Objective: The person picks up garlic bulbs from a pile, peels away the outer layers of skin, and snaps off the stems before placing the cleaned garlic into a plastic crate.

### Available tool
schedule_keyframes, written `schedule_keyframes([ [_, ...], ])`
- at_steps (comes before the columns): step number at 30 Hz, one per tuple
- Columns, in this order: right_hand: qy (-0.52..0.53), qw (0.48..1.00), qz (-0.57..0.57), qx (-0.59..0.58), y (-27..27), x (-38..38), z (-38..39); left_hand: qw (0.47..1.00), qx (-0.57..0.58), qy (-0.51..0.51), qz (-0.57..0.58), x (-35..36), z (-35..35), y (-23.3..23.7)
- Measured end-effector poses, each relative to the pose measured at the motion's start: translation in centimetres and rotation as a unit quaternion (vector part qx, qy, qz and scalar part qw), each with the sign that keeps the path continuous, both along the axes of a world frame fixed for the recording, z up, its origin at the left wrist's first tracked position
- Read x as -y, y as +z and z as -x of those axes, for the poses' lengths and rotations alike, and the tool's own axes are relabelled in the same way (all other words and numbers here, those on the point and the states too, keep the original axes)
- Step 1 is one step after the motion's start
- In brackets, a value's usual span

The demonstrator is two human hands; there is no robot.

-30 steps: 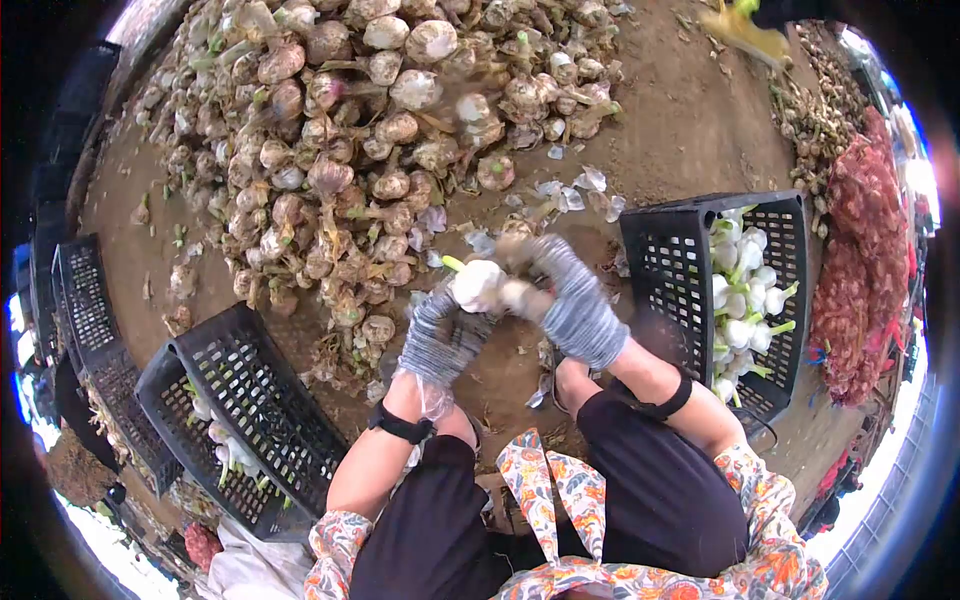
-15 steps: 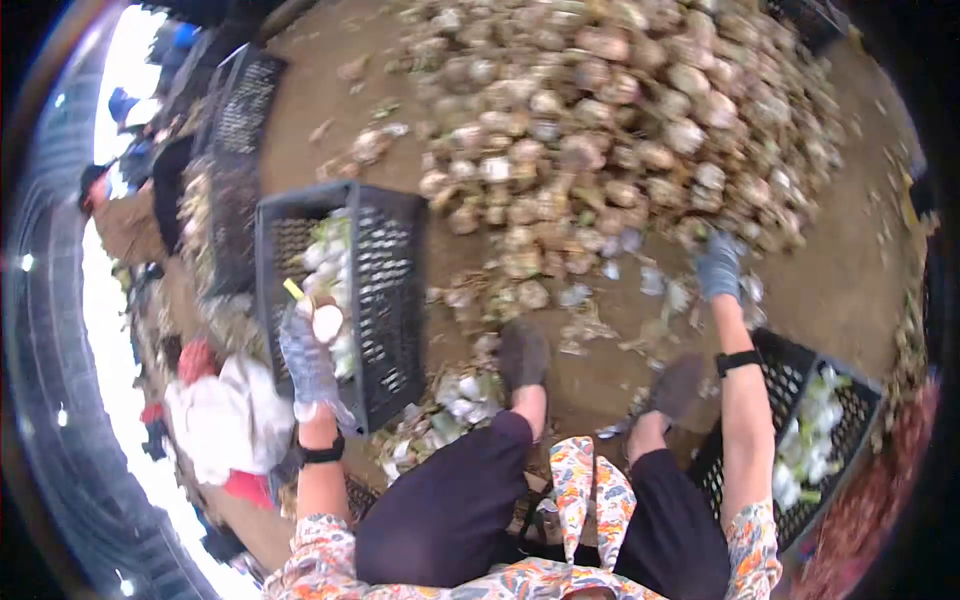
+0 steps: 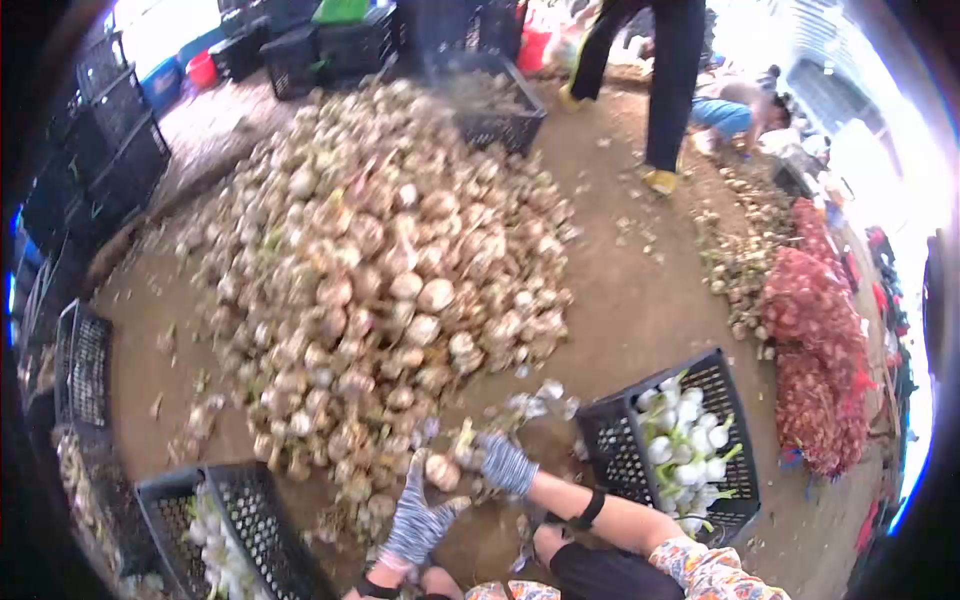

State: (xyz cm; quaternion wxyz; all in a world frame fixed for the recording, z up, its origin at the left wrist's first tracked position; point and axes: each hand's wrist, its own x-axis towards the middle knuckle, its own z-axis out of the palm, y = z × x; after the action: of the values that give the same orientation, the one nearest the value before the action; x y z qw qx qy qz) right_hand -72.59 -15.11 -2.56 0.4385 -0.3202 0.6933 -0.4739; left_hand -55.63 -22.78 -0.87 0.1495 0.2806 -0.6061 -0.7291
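Observation:
My left hand, in a grey striped glove, is at the near edge of a large pile of garlic bulbs. Its thumb and fingers are spread, with a garlic bulb between their tips, seemingly not gripped. Just to the right, my right hand, gloved alike, has its fingers together and pointing left. A pale clump with a stem lies at its fingertips; what the fingers hold is hidden.
Black crates of white, cleaned garlic stand at lower left and right. Red net sacks lie far right. Another crate sits behind the pile. A person in dark trousers stands beyond; another person crouches farther back.
The view has swung toward the right. My left hand has left the crate, and the white bulb it held is gone from it. Both hands are now close together at the pile's near edge.

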Motion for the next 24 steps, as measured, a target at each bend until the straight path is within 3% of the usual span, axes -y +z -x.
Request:
schedule_keyframes([
  [1, -0.015, 0.998, 0.022, 0.048, 0.2, 0.0, -0.7, 0.996, 0.001, 0.041, -0.084, -0.2, 1.0, 1.1],
  [3, -0.001, 1.000, 0.000, -0.004, 0.8, 0.6, 0.2, 0.999, -0.006, 0.033, -0.012, 1.0, 1.6, 1.8],
  [7, 0.048, 0.996, -0.009, -0.068, 0.0, -0.4, 1.2, 0.999, -0.016, 0.039, -0.018, 0.1, 1.6, 0.7],
  [9, 0.050, 0.999, 0.015, -0.008, 0.7, -0.7, 1.5, 0.989, -0.051, 0.042, -0.130, 0.2, 1.5, 1.0],
  [12, 0.058, 0.998, 0.031, 0.014, 2.1, -1.1, 1.6, 0.996, -0.046, 0.023, -0.066, 0.8, 1.8, 1.6],
  [13, 0.042, 0.992, -0.029, 0.115, 1.3, -1.4, 1.6, 0.995, -0.062, 0.011, -0.072, 1.3, 2.0, 1.3],
  [14, 0.063, 0.993, -0.032, 0.093, 4.3, -0.8, 1.8, 1.000, -0.024, -0.007, -0.011, 2.1, 2.0, 3.1],
  [15, 0.058, 0.990, 0.017, 0.129, 3.2, -0.9, 1.7, 1.000, -0.026, -0.014, -0.010, 2.5, 1.8, 1.0],
  [17, 0.041, 0.998, -0.004, 0.040, 3.3, -1.1, 1.2, 0.986, 0.006, -0.011, -0.167, 3.1, 1.9, 0.3],
  [18, 0.043, 0.999, 0.011, 0.031, 3.2, -1.1, 0.8, 0.917, -0.127, 0.054, -0.375, 2.1, 1.5, -1.5],
  [21, 0.059, 0.996, -0.009, -0.067, 2.5, -1.2, 0.5, 0.913, -0.053, 0.075, -0.398, 2.6, 2.5, -0.9],
  [23, 0.041, 0.997, -0.015, -0.065, 4.0, -0.8, 0.1, 0.885, 0.061, 0.056, -0.458, 3.5, 2.3, -1.1],
  [24, 0.011, 0.997, -0.069, -0.023, 2.8, -1.3, 0.0, 0.873, 0.033, 0.088, -0.478, 3.0, 2.7, -0.9],
])
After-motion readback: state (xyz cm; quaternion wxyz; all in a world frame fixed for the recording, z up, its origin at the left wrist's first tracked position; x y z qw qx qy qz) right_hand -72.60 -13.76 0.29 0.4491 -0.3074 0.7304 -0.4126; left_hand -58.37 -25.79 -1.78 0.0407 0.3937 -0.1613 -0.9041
